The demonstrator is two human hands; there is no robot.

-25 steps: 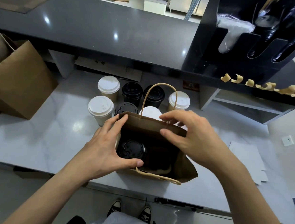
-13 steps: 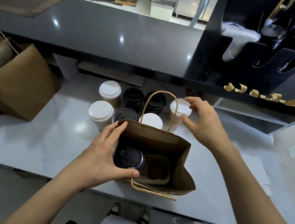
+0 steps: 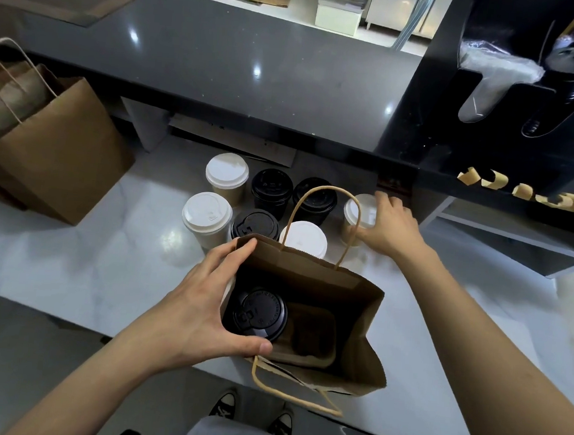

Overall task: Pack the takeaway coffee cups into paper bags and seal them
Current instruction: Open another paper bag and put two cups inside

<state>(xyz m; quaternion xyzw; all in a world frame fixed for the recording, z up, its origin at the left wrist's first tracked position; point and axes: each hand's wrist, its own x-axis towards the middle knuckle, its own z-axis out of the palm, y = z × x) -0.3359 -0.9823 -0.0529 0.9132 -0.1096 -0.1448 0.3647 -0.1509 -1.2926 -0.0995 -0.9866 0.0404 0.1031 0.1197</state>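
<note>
Now right hand (image 3: 389,227) newly clamped on white-lidded cup (image 3: 360,212), left hand (image 3: 200,299) still gripping bag (image 3: 355,329).

No legible txt anywhere; embossed lettering on black cup lid (image 3: 259,314) in bag too blurred to read.

Bag (image 3: 358,291) mouth stands open; its right half is free beside the black cup (image 3: 259,314). Cups (image 3: 266,202) crowd twelve o'clock. Bare tabletop (image 3: 69,262) lies at nine.
</note>
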